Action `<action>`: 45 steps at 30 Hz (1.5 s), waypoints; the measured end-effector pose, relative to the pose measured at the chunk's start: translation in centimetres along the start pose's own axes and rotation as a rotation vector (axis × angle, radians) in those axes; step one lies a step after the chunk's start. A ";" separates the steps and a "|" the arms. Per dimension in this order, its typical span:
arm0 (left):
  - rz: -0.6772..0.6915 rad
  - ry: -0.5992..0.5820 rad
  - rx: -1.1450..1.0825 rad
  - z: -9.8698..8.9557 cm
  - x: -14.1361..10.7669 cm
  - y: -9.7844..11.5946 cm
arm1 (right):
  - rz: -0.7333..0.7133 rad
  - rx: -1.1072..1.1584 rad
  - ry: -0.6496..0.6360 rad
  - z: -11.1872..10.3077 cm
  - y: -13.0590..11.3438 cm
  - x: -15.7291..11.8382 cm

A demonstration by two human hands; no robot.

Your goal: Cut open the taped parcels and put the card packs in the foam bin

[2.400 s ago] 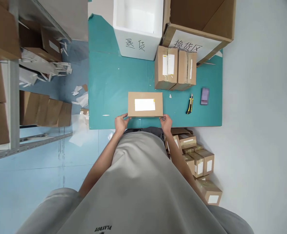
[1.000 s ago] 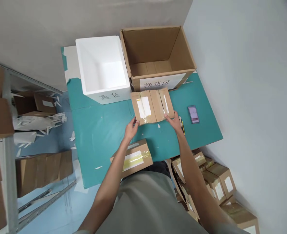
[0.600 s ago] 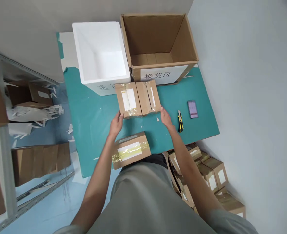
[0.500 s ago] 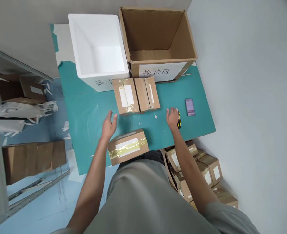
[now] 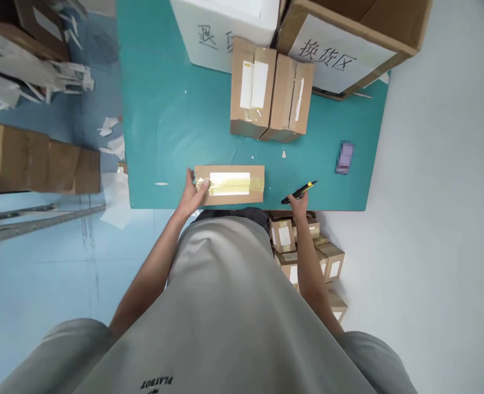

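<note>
A taped cardboard box (image 5: 257, 189) with a white label lies at the front edge of the green table (image 5: 163, 137). My left hand (image 5: 193, 191) grips its left end, the thumb on top and the fingers at the side. To the right, my right hand (image 5: 298, 203) is closed on a black and yellow cutter (image 5: 307, 186), which points up and to the right. Farther back, two brown boxes stand side by side, a labelled one (image 5: 246, 117) and a narrower one (image 5: 281, 104).
Behind are a white foam box (image 5: 209, 49) and a large open carton (image 5: 406, 38) with a paper sign. A purple phone (image 5: 344, 157) lies at the right. Several parcels (image 5: 330, 260) are stacked below the table; a metal shelf (image 5: 40, 221) is at the left.
The view has shifted. My left hand has come down onto the near box, which now lies straighter along the table edge. My right hand has picked up the cutter.
</note>
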State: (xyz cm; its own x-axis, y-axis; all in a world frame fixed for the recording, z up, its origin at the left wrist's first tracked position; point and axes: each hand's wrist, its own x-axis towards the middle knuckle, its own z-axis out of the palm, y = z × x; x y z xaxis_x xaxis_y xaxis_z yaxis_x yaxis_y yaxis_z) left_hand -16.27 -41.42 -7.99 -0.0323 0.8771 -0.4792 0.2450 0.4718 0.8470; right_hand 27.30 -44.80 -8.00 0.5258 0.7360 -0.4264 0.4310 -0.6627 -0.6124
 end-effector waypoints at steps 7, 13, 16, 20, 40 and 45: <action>0.287 -0.150 0.095 2.3 -0.5 -0.6 | -0.294 -0.092 -0.061 -0.8 -6.1 -5.2; 0.452 -0.089 0.182 0.2 -2.0 1.1 | -0.576 -0.176 -0.450 -1.6 -13.3 -6.8; 0.460 -0.087 0.208 -0.4 -2.0 1.7 | -0.775 -0.436 -0.551 -0.6 -16.7 -8.0; 0.428 -0.133 0.128 -0.5 -1.7 1.8 | -0.949 -0.786 -0.680 1.3 -20.1 -9.2; 0.335 -0.203 -0.118 0.1 -1.3 0.9 | -1.001 -1.128 -0.740 3.4 -23.5 -10.0; 0.319 -0.215 -0.165 0.4 -1.1 0.7 | -1.014 -1.210 -0.721 3.6 -24.8 -11.2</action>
State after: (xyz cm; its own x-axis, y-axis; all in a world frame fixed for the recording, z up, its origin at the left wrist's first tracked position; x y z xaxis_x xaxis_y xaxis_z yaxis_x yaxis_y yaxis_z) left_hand -15.66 -42.09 -7.01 0.2271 0.9513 -0.2087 0.0505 0.2025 0.9780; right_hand 8.10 -36.14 9.55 -0.5397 0.5766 -0.6133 0.7935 0.5917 -0.1420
